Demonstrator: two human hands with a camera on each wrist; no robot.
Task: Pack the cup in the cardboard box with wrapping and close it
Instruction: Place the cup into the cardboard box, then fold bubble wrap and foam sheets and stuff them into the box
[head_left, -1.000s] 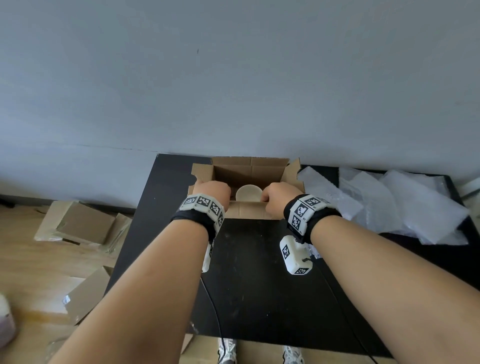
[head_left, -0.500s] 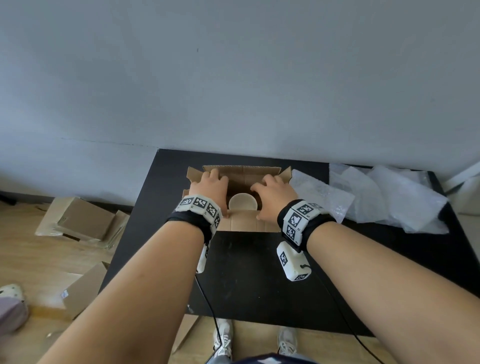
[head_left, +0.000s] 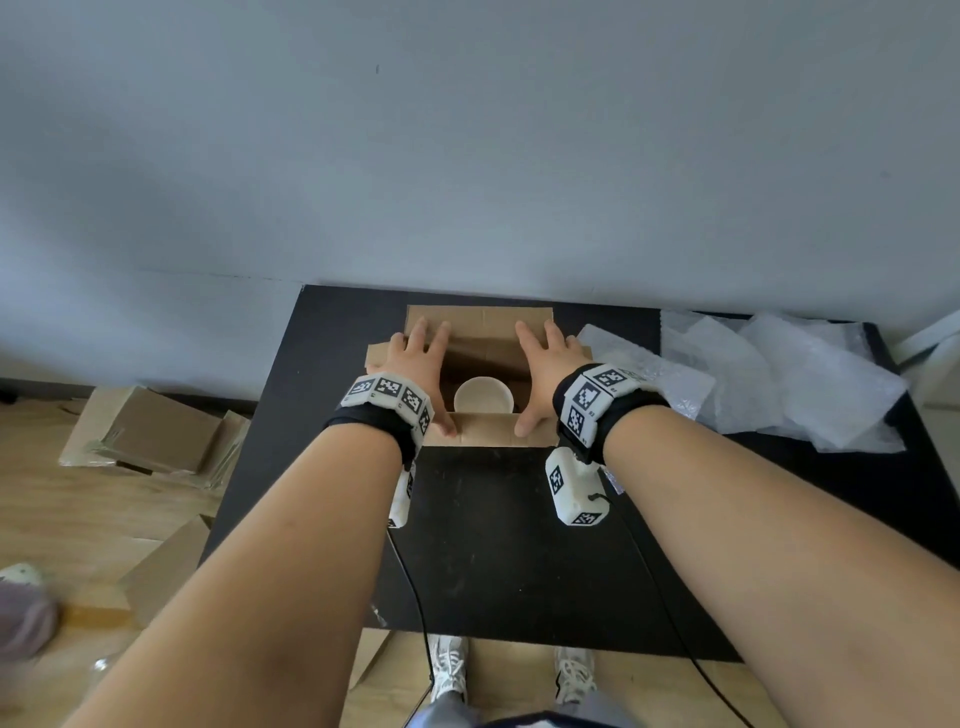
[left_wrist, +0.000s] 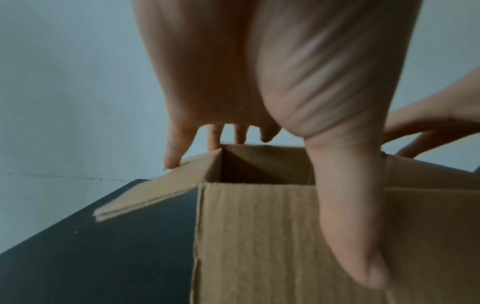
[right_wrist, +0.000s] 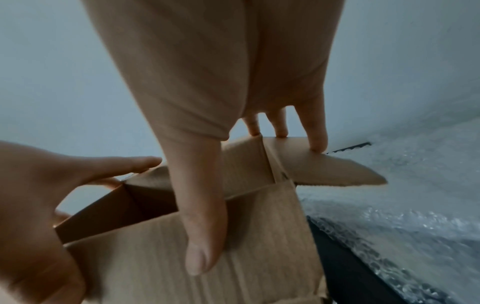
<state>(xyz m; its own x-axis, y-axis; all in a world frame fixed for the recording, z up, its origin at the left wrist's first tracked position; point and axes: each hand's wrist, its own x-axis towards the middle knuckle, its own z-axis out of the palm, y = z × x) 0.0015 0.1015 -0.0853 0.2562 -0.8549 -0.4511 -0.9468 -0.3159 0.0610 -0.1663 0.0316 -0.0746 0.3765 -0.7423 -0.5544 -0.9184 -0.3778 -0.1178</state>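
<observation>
A brown cardboard box (head_left: 483, 325) stands at the back of the black table (head_left: 509, 545), top open. A pale cup (head_left: 483, 397) stands upright inside it, no wrap visible on it. My left hand (head_left: 415, 358) lies flat with straight fingers on the box's left flap (left_wrist: 145, 195), thumb down the near wall (left_wrist: 259, 246). My right hand (head_left: 545, 364) lies flat on the right flap (right_wrist: 335, 170), thumb on the near wall (right_wrist: 161, 257). Both hands span the opening, one on each side of the cup.
Sheets of bubble wrap (head_left: 769, 379) lie on the table right of the box. Flattened cardboard pieces (head_left: 156, 436) lie on the wooden floor to the left. Cables run from the wrist cameras over the table's near half. A grey wall rises just behind the box.
Both hands went from curled at the box's near edge to stretched flat across the side flaps, fingers reaching toward the far wall. The view tilted down a little.
</observation>
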